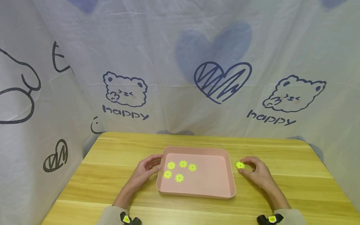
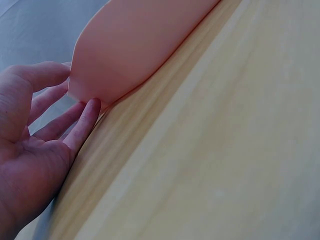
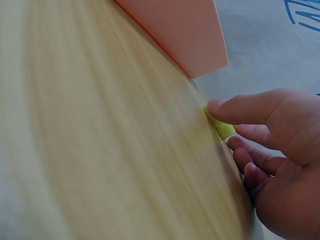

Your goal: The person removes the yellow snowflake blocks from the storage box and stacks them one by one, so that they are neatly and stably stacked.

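Note:
A shallow pink tray (image 1: pixel 209 176) lies on the wooden table. Inside its left half several flat yellow notched discs (image 1: pixel 179 178) are spread out. My left hand (image 1: pixel 143 170) is at the tray's left side, with extended fingertips against the outer wall; the left wrist view shows this pink wall (image 2: pixel 125 50) up close. Right of the tray, my right hand (image 1: pixel 258 173) pinches another yellow notched disc (image 1: pixel 240 165) between thumb and fingers. In the right wrist view that disc (image 3: pixel 220 125) shows edge-on, close over the tabletop, partly hidden by the thumb.
The wooden table (image 1: pixel 295 175) has rounded far corners and extends on both sides of the tray. Behind it hangs a pale cloth (image 1: pixel 168 62) printed with hearts, bears and the word "happy". More cloth (image 1: pixel 28 156) hangs along the left side.

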The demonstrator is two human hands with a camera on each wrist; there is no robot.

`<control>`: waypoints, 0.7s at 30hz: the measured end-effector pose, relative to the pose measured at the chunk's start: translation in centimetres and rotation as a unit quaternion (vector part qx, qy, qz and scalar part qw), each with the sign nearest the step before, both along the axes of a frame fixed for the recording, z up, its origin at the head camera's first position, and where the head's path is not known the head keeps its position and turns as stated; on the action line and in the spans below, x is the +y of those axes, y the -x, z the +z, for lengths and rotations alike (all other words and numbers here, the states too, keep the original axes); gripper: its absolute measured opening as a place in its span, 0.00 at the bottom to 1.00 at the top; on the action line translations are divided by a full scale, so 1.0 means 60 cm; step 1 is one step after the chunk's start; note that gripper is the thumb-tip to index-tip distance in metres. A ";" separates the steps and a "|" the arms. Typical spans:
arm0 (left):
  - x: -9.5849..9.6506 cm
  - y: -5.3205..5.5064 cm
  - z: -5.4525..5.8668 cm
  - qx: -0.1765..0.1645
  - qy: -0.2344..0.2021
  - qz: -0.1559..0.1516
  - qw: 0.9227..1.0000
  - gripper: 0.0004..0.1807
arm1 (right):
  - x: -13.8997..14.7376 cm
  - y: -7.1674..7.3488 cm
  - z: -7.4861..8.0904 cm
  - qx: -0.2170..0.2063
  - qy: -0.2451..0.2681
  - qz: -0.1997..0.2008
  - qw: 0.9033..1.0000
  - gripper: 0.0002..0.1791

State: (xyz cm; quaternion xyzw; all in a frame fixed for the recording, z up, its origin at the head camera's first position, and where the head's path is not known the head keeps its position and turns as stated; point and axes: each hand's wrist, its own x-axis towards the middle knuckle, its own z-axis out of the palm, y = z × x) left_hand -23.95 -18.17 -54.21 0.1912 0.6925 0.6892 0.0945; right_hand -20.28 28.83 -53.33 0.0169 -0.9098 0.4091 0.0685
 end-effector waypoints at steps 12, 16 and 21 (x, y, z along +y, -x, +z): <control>-0.001 0.002 -0.002 0.000 0.007 0.005 1.000 0.26 | 0.001 0.000 0.000 0.000 0.002 -0.003 1.000 0.23; -0.001 0.004 -0.004 0.000 0.008 0.006 1.000 0.26 | 0.005 0.000 -0.001 -0.003 0.020 -0.006 1.000 0.24; -0.001 0.004 -0.006 0.005 0.013 0.005 1.000 0.26 | 0.007 -0.003 0.003 0.001 0.041 -0.018 0.999 0.23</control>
